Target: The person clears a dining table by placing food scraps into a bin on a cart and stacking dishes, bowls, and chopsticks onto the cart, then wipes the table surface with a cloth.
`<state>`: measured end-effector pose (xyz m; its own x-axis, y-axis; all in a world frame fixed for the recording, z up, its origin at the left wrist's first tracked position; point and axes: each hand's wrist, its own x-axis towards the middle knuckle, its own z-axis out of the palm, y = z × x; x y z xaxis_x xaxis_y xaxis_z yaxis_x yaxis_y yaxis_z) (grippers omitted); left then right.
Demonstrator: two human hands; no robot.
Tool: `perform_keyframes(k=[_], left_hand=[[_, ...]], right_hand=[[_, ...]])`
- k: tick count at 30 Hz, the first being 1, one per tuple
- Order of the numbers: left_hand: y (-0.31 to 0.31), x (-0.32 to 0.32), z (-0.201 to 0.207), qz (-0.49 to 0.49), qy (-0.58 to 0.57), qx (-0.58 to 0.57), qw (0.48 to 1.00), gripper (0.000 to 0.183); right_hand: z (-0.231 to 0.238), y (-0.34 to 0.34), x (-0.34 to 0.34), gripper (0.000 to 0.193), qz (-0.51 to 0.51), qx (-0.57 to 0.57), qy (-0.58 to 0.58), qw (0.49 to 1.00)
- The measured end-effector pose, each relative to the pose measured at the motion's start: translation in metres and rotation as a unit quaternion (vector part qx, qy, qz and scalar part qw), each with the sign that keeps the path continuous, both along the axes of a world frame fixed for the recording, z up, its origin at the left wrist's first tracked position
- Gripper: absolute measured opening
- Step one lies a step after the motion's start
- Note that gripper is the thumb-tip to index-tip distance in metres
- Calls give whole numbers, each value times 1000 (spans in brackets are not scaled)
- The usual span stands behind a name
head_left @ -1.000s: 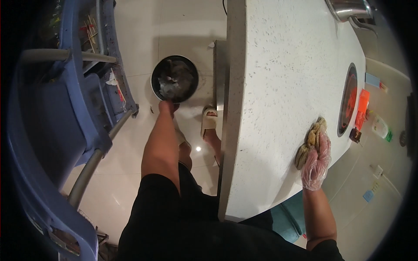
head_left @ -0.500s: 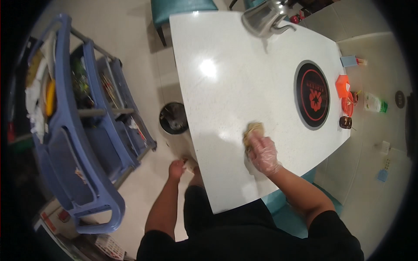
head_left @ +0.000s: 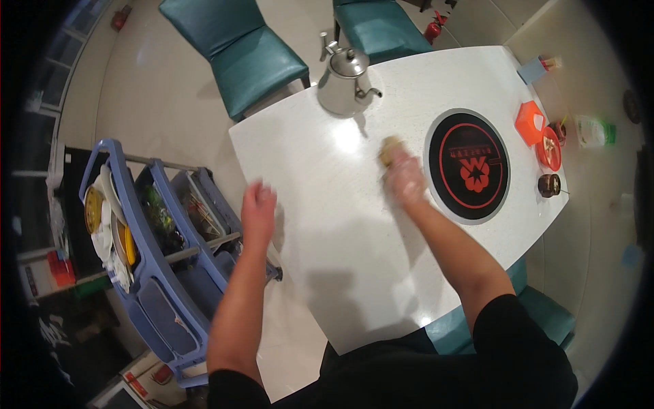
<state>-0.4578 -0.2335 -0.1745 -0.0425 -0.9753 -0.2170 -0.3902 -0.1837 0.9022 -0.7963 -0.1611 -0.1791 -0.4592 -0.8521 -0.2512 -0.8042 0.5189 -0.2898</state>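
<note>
My right hand (head_left: 407, 180), in a clear plastic glove, presses a crumpled yellowish cloth (head_left: 390, 151) onto the white tabletop (head_left: 327, 225), left of a round black plate with a red ring and emblem (head_left: 470, 167). The hand and cloth are slightly blurred, and the fingers partly cover the cloth. At the table's left edge, my bare left hand (head_left: 259, 208) is raised with its fingers curled in. Nothing shows sticking out of it. A steel kettle (head_left: 344, 85) with a curved spout stands near the table's far left corner.
A blue trolley (head_left: 160, 225) loaded with dishes and scraps stands to the left. Along the right wall sit an orange box (head_left: 529, 124), a red bowl (head_left: 549, 150), a dark jar (head_left: 549, 185) and a toothpick holder (head_left: 535, 69). Green chairs (head_left: 262, 68) stand beyond the table.
My right hand has slid the cloth forward over the tabletop. My left hand has come up from beside my leg to the table's left edge. The view has shifted, showing more chairs.
</note>
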Motion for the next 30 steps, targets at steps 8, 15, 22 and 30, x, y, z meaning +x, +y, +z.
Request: perform_keyframes(k=[8, 15, 22, 30], left_hand=[[-225, -201, 81, -182, -230, -260, 920, 67], [-271, -214, 41, -355, -171, -103, 913, 61], [-180, -156, 1, -363, -11, -2, 932, 22], [-53, -63, 37, 25, 359, -5, 933, 26]], right_hand=[[-7, -1, -86, 56, 279, -141, -49, 949], [-20, -98, -231, 40, -32, -119, 83, 989], [-60, -153, -294, 43, -24, -143, 144, 979], [-67, -163, -200, 46, 5, -216, 107, 971]])
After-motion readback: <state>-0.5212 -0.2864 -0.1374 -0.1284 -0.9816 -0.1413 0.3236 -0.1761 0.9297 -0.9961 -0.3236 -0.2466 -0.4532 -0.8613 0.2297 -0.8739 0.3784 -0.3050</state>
